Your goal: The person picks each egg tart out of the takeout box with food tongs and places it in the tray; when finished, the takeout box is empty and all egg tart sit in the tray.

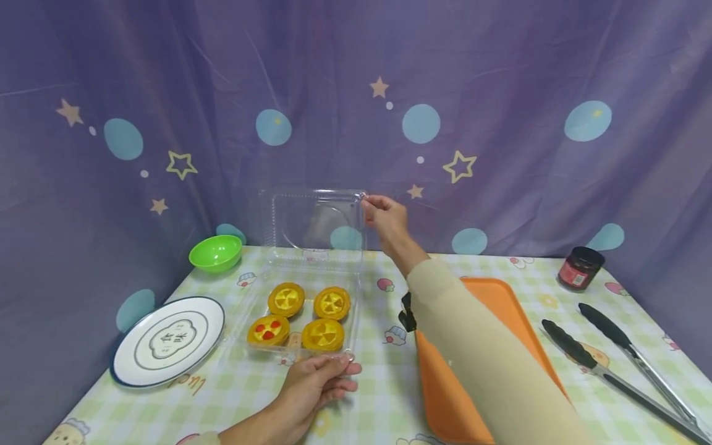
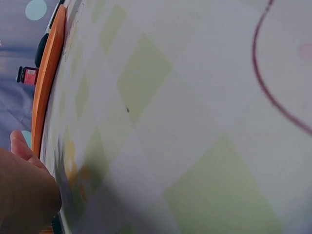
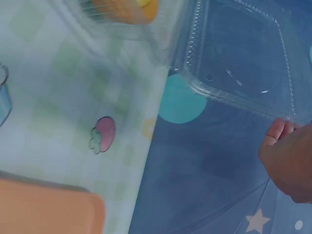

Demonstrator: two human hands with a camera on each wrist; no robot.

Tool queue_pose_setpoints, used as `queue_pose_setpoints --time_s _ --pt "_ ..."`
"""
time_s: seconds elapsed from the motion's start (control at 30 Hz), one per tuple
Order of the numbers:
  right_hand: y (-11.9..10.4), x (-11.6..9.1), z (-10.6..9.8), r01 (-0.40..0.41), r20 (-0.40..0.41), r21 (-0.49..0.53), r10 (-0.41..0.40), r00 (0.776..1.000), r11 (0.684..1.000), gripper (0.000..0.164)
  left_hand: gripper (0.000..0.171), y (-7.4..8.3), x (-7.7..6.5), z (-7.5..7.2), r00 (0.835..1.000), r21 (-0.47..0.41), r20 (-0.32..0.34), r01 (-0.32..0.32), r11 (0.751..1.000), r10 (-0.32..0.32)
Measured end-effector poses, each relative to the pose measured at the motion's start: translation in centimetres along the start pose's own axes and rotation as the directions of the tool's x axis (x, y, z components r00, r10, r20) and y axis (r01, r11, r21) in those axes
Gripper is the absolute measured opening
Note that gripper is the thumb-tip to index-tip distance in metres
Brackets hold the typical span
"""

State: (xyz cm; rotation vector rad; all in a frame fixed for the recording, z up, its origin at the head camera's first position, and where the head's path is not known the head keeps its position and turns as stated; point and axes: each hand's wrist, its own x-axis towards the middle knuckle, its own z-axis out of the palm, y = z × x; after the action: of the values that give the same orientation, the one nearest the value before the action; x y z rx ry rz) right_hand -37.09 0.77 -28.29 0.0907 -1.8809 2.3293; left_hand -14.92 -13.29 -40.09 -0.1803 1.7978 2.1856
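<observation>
A clear hinged plastic container [image 1: 356,309] stands open on the table, its lid [image 1: 311,216] raised upright at the back. My right hand [image 1: 386,219] pinches the lid's upper right corner; the right wrist view also shows the fingers on the lid [image 3: 239,53] edge. At the front right corner of the base, my left hand [image 1: 314,386] holds the rim with its thumb on top. Several egg tarts lie inside: yellow-topped ones [image 1: 332,303] and one with red pieces [image 1: 269,331]. The left wrist view shows only part of the left hand [image 2: 27,185], its grip hidden.
An orange tray [image 1: 445,395] lies to the right, partly under my right sleeve, with a black object [image 1: 408,312] at its left edge. Black-tipped tongs [image 1: 617,377] and a dark jar [image 1: 580,269] are farther right. A white plate [image 1: 169,342] and a green bowl [image 1: 216,253] stand left.
</observation>
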Motion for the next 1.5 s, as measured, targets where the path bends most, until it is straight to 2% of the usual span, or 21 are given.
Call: queue_pose_setpoints --time_s 0.2,0.37,0.53,0.67,0.77,1.0,1.17,1.27,1.5 --pt "0.6 -0.4 -0.5 -0.054 0.085 -0.109 0.063 0.994 0.993 0.048 0.042 0.0 0.0 -0.2 1.0 0.001 0.006 0.011 1.0 -0.011" --pt "0.7 -0.6 -0.9 -0.13 0.153 -0.193 0.161 0.975 0.973 0.065 0.042 0.0 0.0 -0.3 1.0 0.0 0.015 0.017 1.0 -0.017" --pt "1.0 -0.3 -1.5 -0.167 0.205 -0.224 0.214 0.955 0.96 0.071 0.042 0.1 0.0 -0.4 1.0 0.0 0.02 0.02 1.0 -0.02" --pt "1.0 -0.4 -2.2 -0.152 0.231 -0.28 0.22 0.948 0.948 0.069 0.042 0.2 0.0 -0.4 0.999 -0.007 0.031 0.018 1.0 -0.018" --pt "0.8 -0.7 -3.0 -0.127 0.253 -0.357 0.227 0.941 0.925 0.067 0.041 0.2 -0.1 -0.5 0.999 -0.014 0.039 0.019 1.0 -0.019" --pt "-0.3 -2.6 -5.4 -0.041 0.298 -0.543 0.238 0.924 0.839 0.059 0.039 0.2 -0.1 -0.6 0.999 -0.01 0.04 0.024 1.0 -0.023" --pt "-0.8 -4.4 -7.6 0.094 0.365 -0.613 0.175 0.914 0.784 0.061 0.037 0.2 -0.2 -0.7 0.999 -0.008 0.037 0.021 1.0 -0.021" --pt "-1.2 -5.9 -9.2 0.168 0.399 -0.651 0.146 0.905 0.74 0.064 0.039 0.2 -0.4 -0.8 0.998 0.01 0.05 0.022 1.0 -0.023" --pt "-2.0 -9.0 -13.6 0.305 0.392 -0.761 0.032 0.919 0.573 0.067 0.043 0.5 -1.3 -1.5 0.995 0.097 0.089 0.038 0.995 -0.047"
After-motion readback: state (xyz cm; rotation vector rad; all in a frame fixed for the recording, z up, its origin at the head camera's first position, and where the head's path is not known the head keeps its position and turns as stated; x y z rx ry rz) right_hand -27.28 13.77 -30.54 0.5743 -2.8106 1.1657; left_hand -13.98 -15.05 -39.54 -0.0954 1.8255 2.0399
